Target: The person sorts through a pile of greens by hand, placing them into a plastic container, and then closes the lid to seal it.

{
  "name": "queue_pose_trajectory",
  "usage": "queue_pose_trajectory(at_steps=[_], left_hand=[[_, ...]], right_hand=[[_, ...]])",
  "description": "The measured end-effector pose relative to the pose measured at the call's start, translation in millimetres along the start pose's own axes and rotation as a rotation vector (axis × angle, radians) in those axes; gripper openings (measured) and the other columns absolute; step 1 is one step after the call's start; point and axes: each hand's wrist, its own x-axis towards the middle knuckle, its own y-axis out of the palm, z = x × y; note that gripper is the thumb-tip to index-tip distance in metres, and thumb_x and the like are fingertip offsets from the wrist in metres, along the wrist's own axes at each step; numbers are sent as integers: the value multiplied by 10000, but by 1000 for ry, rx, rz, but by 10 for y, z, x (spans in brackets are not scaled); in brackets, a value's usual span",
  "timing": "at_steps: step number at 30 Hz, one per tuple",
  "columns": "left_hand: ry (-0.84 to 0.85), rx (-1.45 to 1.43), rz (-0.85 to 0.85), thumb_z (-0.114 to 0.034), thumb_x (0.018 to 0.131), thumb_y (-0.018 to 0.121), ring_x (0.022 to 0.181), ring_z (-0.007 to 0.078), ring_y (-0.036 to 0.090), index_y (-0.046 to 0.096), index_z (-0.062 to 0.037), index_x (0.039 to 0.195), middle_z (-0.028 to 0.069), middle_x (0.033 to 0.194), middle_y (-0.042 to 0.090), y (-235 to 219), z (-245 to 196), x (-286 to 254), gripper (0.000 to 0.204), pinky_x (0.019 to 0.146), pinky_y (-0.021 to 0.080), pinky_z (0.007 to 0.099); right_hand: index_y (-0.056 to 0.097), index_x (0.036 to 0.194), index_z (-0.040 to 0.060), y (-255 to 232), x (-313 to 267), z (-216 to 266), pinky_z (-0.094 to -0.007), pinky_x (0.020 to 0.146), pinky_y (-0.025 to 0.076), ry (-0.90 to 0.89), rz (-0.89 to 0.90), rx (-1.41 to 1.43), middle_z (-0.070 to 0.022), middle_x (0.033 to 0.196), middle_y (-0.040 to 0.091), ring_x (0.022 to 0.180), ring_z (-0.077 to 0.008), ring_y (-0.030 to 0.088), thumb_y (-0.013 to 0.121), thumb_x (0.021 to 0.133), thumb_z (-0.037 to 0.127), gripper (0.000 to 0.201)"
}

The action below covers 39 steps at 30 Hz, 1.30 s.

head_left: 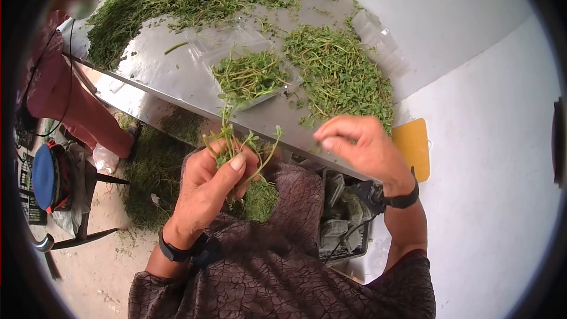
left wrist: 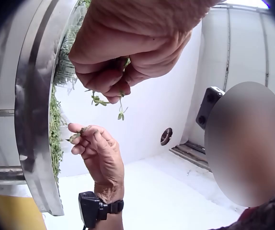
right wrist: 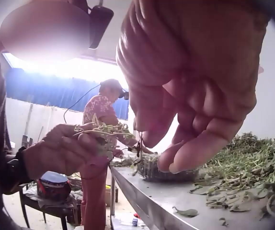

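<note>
White-walled room, steel tabletop (head_left: 171, 77) heaped with loose green sprigs (head_left: 342, 77), a clear plastic tray (head_left: 251, 77) part-filled at its near edge. Left hand (head_left: 207, 186) clamped round a bunch of herb stems (head_left: 236, 142) just short of the tray; right hand (head_left: 360, 145) beside it, fingertips pinched on a small sprig (left wrist: 77, 136). Best done by plucking close to the bunch, stems kept aligned.

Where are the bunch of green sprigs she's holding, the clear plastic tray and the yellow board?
bunch of sprigs (head_left: 227, 142), head view, stems above the left hand
clear plastic tray (head_left: 204, 41), head view, bare lid
yellow board (head_left: 412, 145), head view, flat face
</note>
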Motion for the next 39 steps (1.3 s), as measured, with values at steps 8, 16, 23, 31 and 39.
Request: queue_pose_trajectory(at_steps=[8, 16, 23, 31, 39], left_hand=[[-31, -109, 114, -240, 983, 524, 594, 53, 468, 582, -15, 978, -5, 753, 545, 90, -3, -1, 233, 529, 369, 202], [-71, -180, 229, -238, 1004, 494, 636, 53, 466, 574, -25, 1004, 4, 811, 566, 232, 164, 4, 227, 557, 388, 191], [-56, -105, 292, -224, 1014, 466, 651, 59, 467, 562, -35, 1003, 16, 839, 571, 303, 161, -38, 212, 565, 401, 198], [-58, -129, 132, -276, 1031, 416, 675, 87, 580, 551, -47, 958, 36, 865, 622, 367, 226, 17, 276, 582, 444, 211], [138, -264, 89, -224, 1033, 391, 751, 130, 629, 565, -54, 950, 87, 914, 665, 267, -90, 166, 257, 639, 469, 234]], right_hand=[[647, 1018, -33, 187, -326, 80, -258, 661, 496, -165, -141, -28, -104, 921, 667, 747, -135, 616, 647, 868, 60, 176], [579, 1198, -49, 726, -603, 81, -207, 641, 483, -5, -112, 691, -72, 929, 666, 733, -75, 588, 667, 906, 193, 389], [624, 1078, -33, 847, -656, 22, -194, 529, 426, 172, -147, 961, -37, 773, 654, 599, -51, 533, 682, 888, 184, 294], [631, 922, -21, 881, -875, 204, -200, 490, 427, 89, -437, 766, -57, 708, 627, 566, -69, 545, 653, 862, 57, 100], [618, 816, -29, 681, -1165, 256, -244, 487, 456, -804, -619, 332, -89, 669, 615, 576, -136, 605, 740, 743, 20, 151]])
